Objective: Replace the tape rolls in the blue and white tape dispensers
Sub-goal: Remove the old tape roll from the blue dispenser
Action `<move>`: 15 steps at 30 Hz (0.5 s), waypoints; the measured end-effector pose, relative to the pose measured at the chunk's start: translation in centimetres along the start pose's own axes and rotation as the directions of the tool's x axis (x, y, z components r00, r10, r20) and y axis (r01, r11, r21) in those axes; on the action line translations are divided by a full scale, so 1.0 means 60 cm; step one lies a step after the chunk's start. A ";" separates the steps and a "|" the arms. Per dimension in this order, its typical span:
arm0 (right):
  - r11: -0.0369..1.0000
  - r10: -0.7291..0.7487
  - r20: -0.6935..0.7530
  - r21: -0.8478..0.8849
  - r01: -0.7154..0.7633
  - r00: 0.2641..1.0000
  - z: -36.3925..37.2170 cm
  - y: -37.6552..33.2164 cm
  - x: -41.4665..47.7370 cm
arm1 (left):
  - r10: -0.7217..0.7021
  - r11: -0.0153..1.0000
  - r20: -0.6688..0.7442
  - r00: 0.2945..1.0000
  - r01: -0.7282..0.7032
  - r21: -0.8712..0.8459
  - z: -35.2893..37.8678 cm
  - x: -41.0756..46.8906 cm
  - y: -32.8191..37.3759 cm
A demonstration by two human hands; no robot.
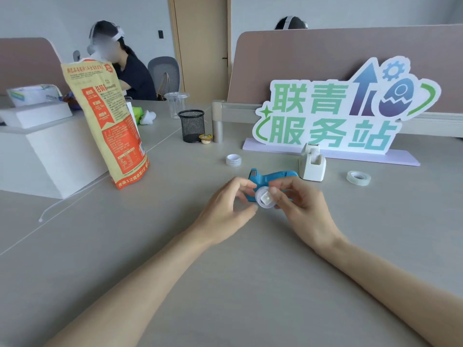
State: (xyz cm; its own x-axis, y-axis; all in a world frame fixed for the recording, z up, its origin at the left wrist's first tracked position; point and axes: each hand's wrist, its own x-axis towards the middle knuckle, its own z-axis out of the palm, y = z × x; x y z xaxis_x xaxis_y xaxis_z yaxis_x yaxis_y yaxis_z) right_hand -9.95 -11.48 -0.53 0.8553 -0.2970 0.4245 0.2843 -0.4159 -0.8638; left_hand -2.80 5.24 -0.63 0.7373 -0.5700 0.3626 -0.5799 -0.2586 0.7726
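Both forearms reached forward over the table. Right hand pinched a small tape roll by its rim; left hand curled loosely, fingertips at the roll, grip unclear. Blue dispenser just behind the hands, white dispenser beyond the right hand

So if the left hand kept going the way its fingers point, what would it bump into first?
Probably the small tape roll that the right hand holds, just ahead of the left hand fingertips. The blue tape dispenser sits right behind it. Depth is hard to judge from this one view.
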 end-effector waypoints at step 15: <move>0.995 0.075 0.080 0.057 -0.080 0.994 0.003 -0.002 0.001 | -0.056 0.996 0.079 0.995 0.061 -0.063 0.001 0.008 0.004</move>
State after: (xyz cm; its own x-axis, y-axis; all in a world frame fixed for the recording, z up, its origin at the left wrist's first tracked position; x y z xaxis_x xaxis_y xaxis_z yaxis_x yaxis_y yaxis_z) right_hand -9.84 -11.32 -0.46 0.9061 -0.2579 0.3353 0.2392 -0.3412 -0.9090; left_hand -2.61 4.87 -0.29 0.7390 -0.6146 0.2761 -0.5107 -0.2437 0.8245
